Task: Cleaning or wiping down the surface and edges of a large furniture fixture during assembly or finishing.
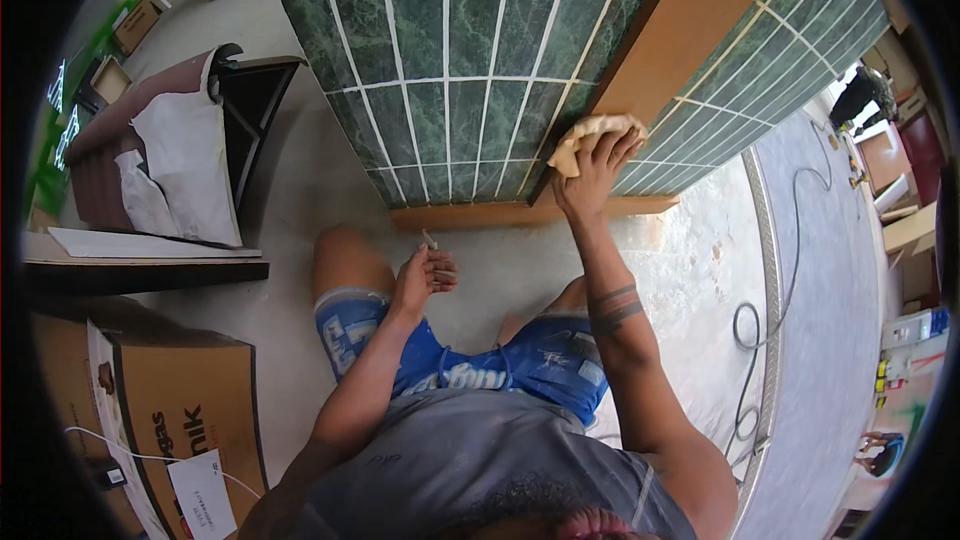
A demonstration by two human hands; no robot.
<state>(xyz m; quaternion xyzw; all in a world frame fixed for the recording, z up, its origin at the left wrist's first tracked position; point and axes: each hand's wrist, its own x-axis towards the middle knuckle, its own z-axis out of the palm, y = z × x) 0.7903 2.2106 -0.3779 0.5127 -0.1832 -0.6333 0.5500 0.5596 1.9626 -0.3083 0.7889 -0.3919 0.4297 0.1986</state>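
Pressing a tan cloth (570, 148) against a brown board (680, 50), the right hand (592, 180) works at arm's length. Its fingers lie bent over the cloth, slightly spread, gripping it to the surface; the thumb is not clearly visible. Cloth position: near the lower end of the board, overlapping its edges.

The board runs upright between two faces of green marbled tile, the left face (415, 30) and the right face (725, 90), both crossed by pale joint lines. A brown base strip (480, 214) borders the bottom, close to the floor.

Left hand (425, 280): in the air above the lap, well apart from the tile. Thumb and forefinger are closed on a small pale stick (429, 239); the other fingers curl loosely. Exact nature of the stick: cannot tell.

Surroundings: the person sits, knees parted, in blue shorts (465, 365). At left, a maroon and black furniture piece (100, 145) bears torn white paper (185, 160); nearer is a cardboard box (190, 390). At right, a dark cable (795, 240) loops across the floor (820, 340).
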